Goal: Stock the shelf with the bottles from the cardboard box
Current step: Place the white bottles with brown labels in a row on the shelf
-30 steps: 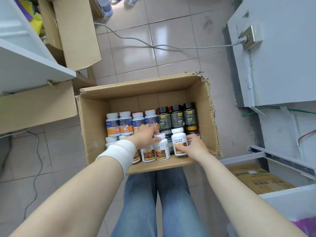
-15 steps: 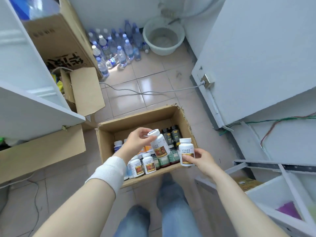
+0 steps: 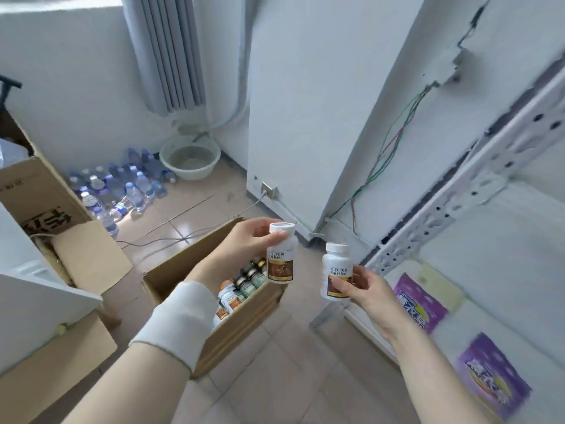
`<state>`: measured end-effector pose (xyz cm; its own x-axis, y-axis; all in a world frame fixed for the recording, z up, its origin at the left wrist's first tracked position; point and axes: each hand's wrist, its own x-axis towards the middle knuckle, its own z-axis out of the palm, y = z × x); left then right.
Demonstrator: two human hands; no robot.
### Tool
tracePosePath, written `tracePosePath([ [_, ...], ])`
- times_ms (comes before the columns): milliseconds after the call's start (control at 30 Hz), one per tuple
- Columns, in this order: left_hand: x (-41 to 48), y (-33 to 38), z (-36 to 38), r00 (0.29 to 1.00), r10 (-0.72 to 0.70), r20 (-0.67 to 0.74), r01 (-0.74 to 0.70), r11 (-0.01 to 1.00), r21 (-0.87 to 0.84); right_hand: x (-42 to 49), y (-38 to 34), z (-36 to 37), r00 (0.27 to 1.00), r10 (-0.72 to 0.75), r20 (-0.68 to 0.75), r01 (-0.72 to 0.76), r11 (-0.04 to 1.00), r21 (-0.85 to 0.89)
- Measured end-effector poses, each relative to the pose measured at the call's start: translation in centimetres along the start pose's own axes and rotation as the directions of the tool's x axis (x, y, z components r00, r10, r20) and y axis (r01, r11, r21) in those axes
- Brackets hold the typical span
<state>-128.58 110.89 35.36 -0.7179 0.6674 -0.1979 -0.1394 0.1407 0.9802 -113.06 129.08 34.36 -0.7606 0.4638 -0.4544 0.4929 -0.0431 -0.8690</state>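
Mid-carry: left hand pinching one white bottle by its neck, right hand wrapped round another bottle. Cardboard box at 7 o'clock, still stocked. Shelf at 3 o'clock; next probably swinging right, setting both upright.

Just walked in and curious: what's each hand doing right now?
Left hand: closed on a white bottle, gripped near its cap.
Right hand: closed on another white bottle.
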Motion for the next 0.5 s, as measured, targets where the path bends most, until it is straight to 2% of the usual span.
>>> tracePosePath([
  [233, -3.4, 8.7, 10.1, 0.957, 0.197, 0.212, -0.222, 0.97, 0.1, -11.2, -0.2, -8.5, 0.97, -0.131, -0.207, 0.138, 0.99, 0.019],
  [500, -7.3, 15.8, 26.0, 0.865, 0.373, 0.337, -0.406, 0.913, 0.033, -22.8, 1.1, -19.9, 0.886, -0.253, -0.389, 0.297, 0.953, 0.057],
])
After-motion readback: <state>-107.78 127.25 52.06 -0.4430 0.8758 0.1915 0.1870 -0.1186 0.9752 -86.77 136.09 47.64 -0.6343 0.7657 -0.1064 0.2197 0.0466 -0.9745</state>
